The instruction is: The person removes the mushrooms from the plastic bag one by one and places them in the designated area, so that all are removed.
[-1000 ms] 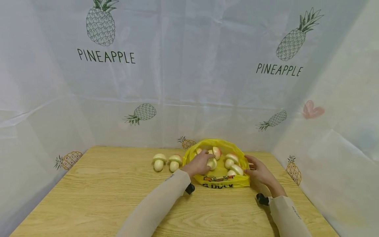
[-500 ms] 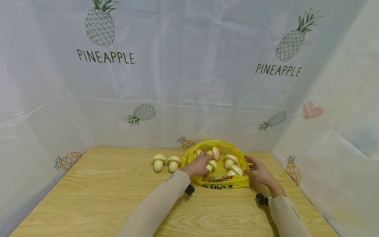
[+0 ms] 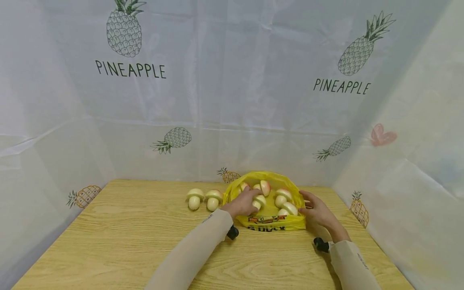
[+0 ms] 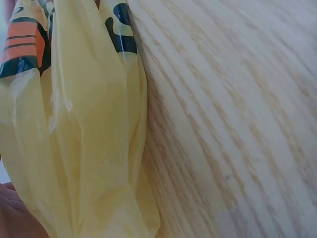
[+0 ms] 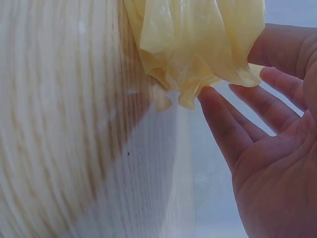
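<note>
In the head view a yellow plastic bag (image 3: 268, 176) lies with its mouth spread toward the person, several toy mushrooms (image 3: 283, 197) inside. My left hand (image 3: 242, 202) reaches into the left part of the mouth. It holds a toy mushroom (image 3: 258, 201) between thumb and fingers, partly covered by the hand. At the right side my right hand (image 3: 319, 210) holds the bag's rim. In the right wrist view the fingers (image 5: 228, 126) meet the bag's edge (image 5: 198, 74), some tips hidden behind the plastic. The left wrist view has mostly the bag's printed side (image 4: 94, 119).
Two more toy mushrooms (image 3: 195, 198) stand on the wooden table (image 3: 119, 237) left of the bag. Behind and on both sides hangs a pale sheet (image 3: 232, 100) printed with pineapples. A dark wrist camera (image 3: 320, 244) sits at the right cuff.
Under my left hand the toy mushroom has tilted slightly, so its stem shows more than a second ago. Both hands and the bag stay almost still.
</note>
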`<state>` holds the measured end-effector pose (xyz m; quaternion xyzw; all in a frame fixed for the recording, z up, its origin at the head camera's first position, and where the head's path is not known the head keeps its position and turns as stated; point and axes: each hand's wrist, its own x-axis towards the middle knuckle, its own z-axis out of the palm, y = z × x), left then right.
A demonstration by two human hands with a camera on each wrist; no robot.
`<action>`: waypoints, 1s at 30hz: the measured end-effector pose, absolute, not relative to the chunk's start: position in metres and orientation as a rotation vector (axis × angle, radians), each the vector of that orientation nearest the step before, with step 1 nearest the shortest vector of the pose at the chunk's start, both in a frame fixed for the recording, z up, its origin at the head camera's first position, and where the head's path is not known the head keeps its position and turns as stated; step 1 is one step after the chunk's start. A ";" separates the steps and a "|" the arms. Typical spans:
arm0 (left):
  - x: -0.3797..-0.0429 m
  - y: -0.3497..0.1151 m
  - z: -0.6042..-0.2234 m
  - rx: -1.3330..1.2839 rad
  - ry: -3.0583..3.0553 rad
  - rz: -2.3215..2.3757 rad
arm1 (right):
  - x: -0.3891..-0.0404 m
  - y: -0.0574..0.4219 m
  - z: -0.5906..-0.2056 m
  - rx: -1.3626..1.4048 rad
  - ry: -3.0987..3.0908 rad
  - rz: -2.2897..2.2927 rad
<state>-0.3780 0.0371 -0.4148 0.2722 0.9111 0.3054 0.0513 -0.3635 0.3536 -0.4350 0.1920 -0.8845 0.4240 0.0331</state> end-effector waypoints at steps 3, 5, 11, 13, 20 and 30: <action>-0.377 0.037 -0.414 0.835 2.782 0.972 | -0.363 0.354 -0.434 0.607 -2.721 1.295; -0.376 0.038 -0.413 0.856 2.781 1.008 | -0.362 0.354 -0.434 0.607 -2.718 1.291; -0.366 0.036 -0.407 0.935 2.767 1.084 | -0.357 0.355 -0.433 0.603 -2.712 1.287; -0.361 0.033 -0.405 0.941 2.766 1.124 | -0.357 0.355 -0.433 0.615 -2.709 1.287; -0.340 0.010 -0.402 0.934 2.744 1.249 | -0.358 0.355 -0.432 0.620 -2.713 1.280; -0.317 -0.045 -0.402 0.932 2.848 1.377 | -0.359 0.355 -0.435 0.576 -2.748 1.262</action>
